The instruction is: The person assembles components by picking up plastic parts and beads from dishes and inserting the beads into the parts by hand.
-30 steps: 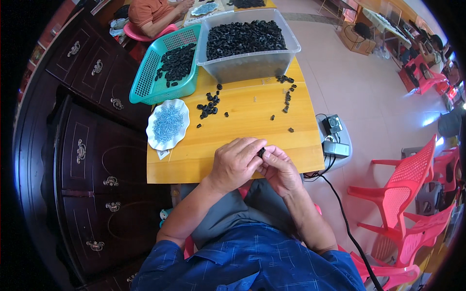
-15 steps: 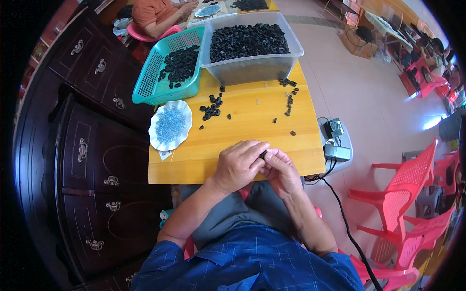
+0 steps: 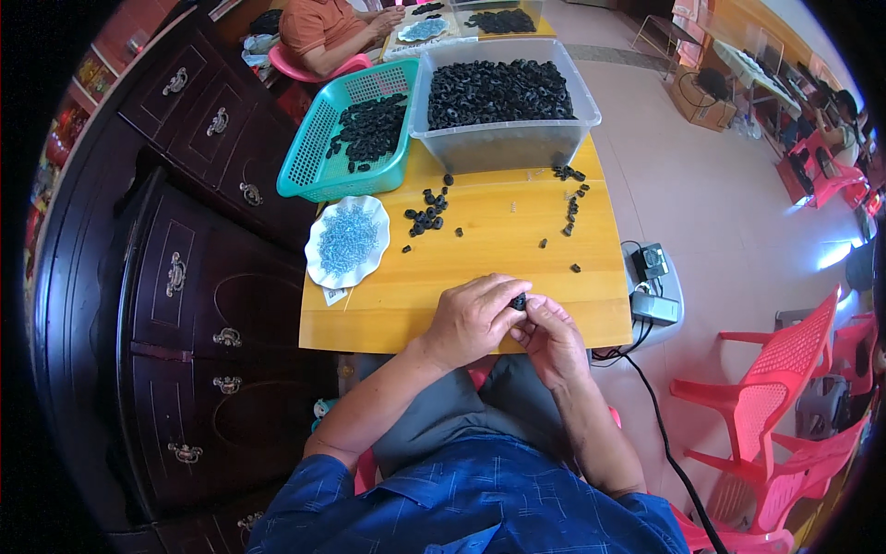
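Observation:
A small black ring-like part is pinched between my two hands over the table's near edge. My left hand has its thumb and forefinger closed on it from the left. My right hand meets it from the right, fingertips pressed against the same part. Beyond my hands, loose black parts lie in a cluster, and more trail along the table's right side. A white scalloped plate on the left holds small clear-blue pieces, too fine to make out singly.
At the table's far end, a clear plastic bin heaped with black parts adjoins a green basket holding more. Dark wooden cabinets stand left. Power adapters, a black cable and red plastic chairs are right. Another person sits beyond.
The view has shifted, so the table and its contents sit a little further right and lower in the picture. Both hands stay together on the small black part, which shows slightly more now.

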